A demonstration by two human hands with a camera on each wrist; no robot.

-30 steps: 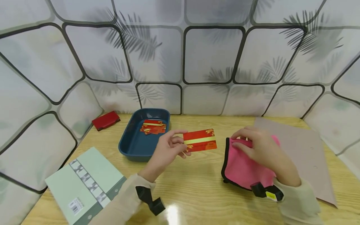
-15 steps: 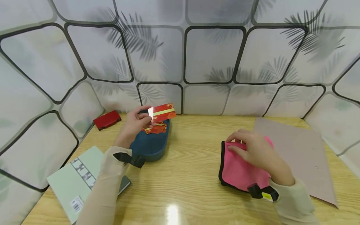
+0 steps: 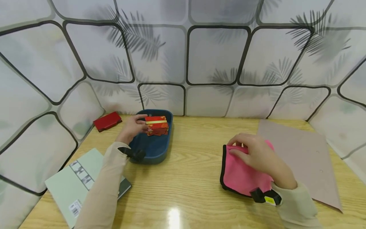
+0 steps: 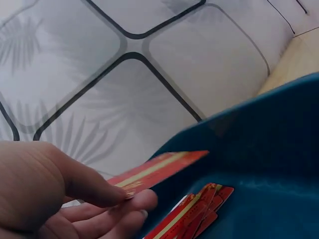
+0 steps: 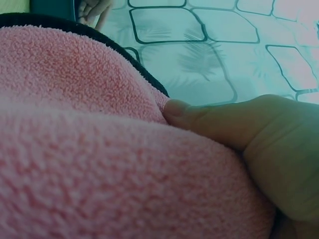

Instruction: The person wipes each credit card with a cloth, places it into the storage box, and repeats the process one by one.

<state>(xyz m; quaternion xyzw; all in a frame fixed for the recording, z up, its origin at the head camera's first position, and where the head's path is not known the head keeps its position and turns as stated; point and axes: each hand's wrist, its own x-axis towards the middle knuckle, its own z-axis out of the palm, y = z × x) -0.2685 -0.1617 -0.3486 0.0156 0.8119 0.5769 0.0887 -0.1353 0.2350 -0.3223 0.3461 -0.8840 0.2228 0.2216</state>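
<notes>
My left hand is over the blue plastic tray, pinching a red card with a gold stripe between thumb and fingers. In the left wrist view the held card tilts above a small pile of similar cards lying on the tray's floor. On the right, my right hand pinches the upper edge of a fluffy pink cloth with black trim. The right wrist view shows the thumb pressed on the fold of this cloth; the other fingers are hidden behind it.
A red wallet-like case lies left of the tray. Nearer, a pale green box-like binder lies partly under my left forearm. A flat greyish-pink folder lies at the right. A patterned curtain stands behind the wooden table.
My left hand has carried the card leftward from mid-table and lowered it over the pile in the tray. My right hand, still gripping the pink cloth, has shifted slightly left.
</notes>
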